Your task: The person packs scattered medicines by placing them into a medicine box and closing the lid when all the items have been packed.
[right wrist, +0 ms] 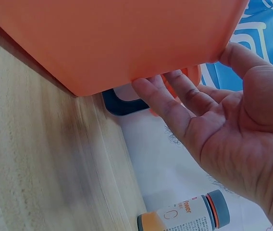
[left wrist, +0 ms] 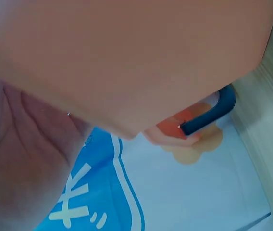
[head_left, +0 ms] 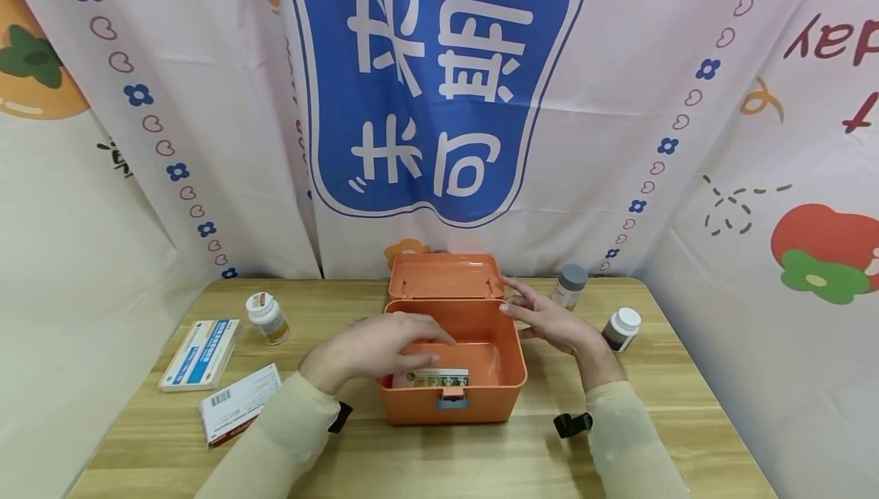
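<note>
An orange lidded storage box (head_left: 449, 405) stands on the table with its lid (head_left: 446, 276) tipped back. Inside, along the front wall, lies a small white-and-green carton (head_left: 446, 378). My left hand (head_left: 391, 342) reaches over the left rim, thumb and fingers apart above the carton. At the box's back right corner, my right hand (head_left: 549, 320) touches the rim and lid edge with extended fingers. The right wrist view shows this hand (right wrist: 237, 120) spread against the box wall (right wrist: 112, 43), some fingertips behind it. A dark handle (right wrist: 122, 105) shows behind the box.
On the left are a white pill bottle (head_left: 268, 318), a blue-and-white medicine carton (head_left: 201, 355) and another white carton (head_left: 239, 404). A grey-capped bottle (head_left: 570, 287) and a white-capped dark bottle (head_left: 621, 329) stand on the right. Printed cloth (head_left: 439, 239) hangs behind the table.
</note>
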Demonstrator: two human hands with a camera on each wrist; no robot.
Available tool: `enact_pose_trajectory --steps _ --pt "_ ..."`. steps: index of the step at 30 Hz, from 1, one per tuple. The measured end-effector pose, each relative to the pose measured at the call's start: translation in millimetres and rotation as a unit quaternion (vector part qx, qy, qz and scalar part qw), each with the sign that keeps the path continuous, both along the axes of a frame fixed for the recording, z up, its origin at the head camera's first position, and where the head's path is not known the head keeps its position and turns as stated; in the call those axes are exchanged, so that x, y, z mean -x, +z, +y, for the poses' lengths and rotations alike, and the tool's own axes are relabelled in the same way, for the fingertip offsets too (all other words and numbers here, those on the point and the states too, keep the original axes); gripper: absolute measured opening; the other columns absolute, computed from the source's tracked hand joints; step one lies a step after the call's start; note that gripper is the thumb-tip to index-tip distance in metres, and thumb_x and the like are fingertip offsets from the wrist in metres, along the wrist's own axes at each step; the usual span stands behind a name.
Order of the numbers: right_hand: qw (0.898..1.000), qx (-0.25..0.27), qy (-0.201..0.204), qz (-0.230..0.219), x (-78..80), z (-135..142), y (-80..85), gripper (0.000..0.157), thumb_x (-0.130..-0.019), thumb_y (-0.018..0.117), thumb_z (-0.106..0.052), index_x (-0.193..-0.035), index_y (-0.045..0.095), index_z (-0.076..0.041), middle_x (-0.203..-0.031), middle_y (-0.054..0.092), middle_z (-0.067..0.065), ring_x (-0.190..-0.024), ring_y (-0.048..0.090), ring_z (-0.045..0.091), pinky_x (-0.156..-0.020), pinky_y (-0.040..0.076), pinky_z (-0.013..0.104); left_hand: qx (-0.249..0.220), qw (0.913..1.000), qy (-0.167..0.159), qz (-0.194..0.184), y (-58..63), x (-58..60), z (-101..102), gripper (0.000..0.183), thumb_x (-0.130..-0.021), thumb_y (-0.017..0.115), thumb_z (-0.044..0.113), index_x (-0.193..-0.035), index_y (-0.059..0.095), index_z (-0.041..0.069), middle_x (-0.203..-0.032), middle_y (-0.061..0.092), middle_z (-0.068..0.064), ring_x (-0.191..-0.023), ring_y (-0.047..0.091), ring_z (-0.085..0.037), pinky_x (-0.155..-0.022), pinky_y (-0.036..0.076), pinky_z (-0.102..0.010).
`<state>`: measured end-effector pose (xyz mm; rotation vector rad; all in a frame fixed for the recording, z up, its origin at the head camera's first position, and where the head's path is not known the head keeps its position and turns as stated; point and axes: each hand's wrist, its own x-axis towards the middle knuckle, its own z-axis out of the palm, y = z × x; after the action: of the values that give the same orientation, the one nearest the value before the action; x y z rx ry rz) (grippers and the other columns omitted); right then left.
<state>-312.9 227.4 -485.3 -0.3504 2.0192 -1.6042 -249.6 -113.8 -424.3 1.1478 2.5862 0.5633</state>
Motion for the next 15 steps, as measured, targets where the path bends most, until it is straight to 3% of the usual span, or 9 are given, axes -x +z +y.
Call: enact_pose_trajectory --steps 6,15 --pt "1.0 0.0 0.004 0.005 -0.3 0.7 -0.6 0.079 -0.107 0.063 -0.037 -0.169 0.016 -0.034 -0.163 0.044 0.02 -0.143 0.056 0.032 -0.105 0.06 0.048 -0.026 0.9991 0.027 0.022 6.9 -0.1 -12.3 0.031 -0.105 0.066 0.037 -0.136 0.068 0.039 -0.135 0.069 0.019 -0.13 0.064 -0.007 -0.114 0.055 -0.041" --pt "1.0 0.0 0.011 0.011 -2.1 1.0 0.5 0.078 -0.107 0.063 -0.034 -0.169 0.016 -0.033 -0.162 0.046 0.021 -0.142 0.056 0.031 -0.104 0.06 0.047 -0.061 0.9948 0.067 0.046 11.4 2.2 -32.2 0.029 -0.105 0.064 0.043 -0.134 0.068 0.041 -0.143 0.066 0.014 -0.137 0.062 -0.014 -0.117 0.052 -0.047"
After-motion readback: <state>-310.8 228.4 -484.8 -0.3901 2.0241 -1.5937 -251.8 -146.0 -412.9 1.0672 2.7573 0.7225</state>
